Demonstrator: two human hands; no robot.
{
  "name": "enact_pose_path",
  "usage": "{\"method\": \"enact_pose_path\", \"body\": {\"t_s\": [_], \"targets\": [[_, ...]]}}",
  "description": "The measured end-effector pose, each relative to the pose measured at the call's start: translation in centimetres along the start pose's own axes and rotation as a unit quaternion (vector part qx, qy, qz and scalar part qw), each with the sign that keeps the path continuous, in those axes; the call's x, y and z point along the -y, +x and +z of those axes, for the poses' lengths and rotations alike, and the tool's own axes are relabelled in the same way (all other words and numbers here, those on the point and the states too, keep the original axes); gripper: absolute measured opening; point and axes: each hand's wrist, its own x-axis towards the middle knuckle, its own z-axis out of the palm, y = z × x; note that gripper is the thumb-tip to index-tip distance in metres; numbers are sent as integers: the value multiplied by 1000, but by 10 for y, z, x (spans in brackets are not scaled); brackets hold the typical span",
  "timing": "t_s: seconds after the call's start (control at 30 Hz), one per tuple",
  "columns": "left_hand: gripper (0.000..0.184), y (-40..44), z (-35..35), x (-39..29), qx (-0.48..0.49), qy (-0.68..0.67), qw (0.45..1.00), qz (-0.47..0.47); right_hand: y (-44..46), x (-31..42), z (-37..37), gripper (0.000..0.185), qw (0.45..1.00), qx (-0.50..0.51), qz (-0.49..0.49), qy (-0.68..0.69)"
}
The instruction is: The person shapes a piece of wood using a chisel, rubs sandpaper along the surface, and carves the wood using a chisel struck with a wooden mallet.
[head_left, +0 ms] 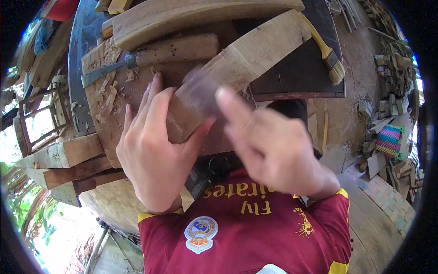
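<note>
My left hand (153, 146) grips the near end of a curved wooden piece (251, 52), thumb on one side and fingers on the other. The piece lies slanting across the bench. Over its near half, my right hand (273, 141) is smeared by motion, its fingers bent around a blurred, dark purplish thing (203, 89) against the wood. What that thing is cannot be made out. Beyond my left fingers lies a chisel (178, 49) with a thick wooden handle, its blade pointing left.
A paintbrush (326, 52) rests at the bench's right edge, against the wooden piece. Another curved timber (205, 18) lies at the far side. Wood shavings (108, 102) are scattered left, near stacked boards (68, 155). Offcuts and a woven colourful bag (390, 140) are on the right floor.
</note>
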Motion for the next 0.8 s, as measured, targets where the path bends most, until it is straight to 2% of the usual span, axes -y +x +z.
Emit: {"method": "enact_pose_path", "body": {"t_s": [0.03, 0.07, 0.17, 0.2, 0.37, 0.6, 0.8], "targets": [[60, 0, 0, 0, 3, -1, 1000, -2, -5, 6, 1, 50, 999, 40, -6, -11], [60, 0, 0, -1, 3, -2, 1000, -3, -4, 4, -4, 52, 999, 33, -9, -12], [60, 1, 1, -2, -6, -3, 1000, -1, -5, -8, -14, 52, 995, -50, 24, -85], [61, 0, 1, -2, -10, -2, 1000, -3, -4, -12, -9, 52, 995, -77, 8, -64], [60, 1, -1, -9, -11, 12, 1000, -13, 20, -2, 5, 52, 983, -99, 29, -155], [61, -1, 0, -8, -18, 16, 1000, 5, -4, 4, -3, 48, 986, -63, 49, -148], [60, -3, 0, -7, -22, 11, 1000, 0, 33, 4, 4, 46, 984, -60, 51, -158]]}}
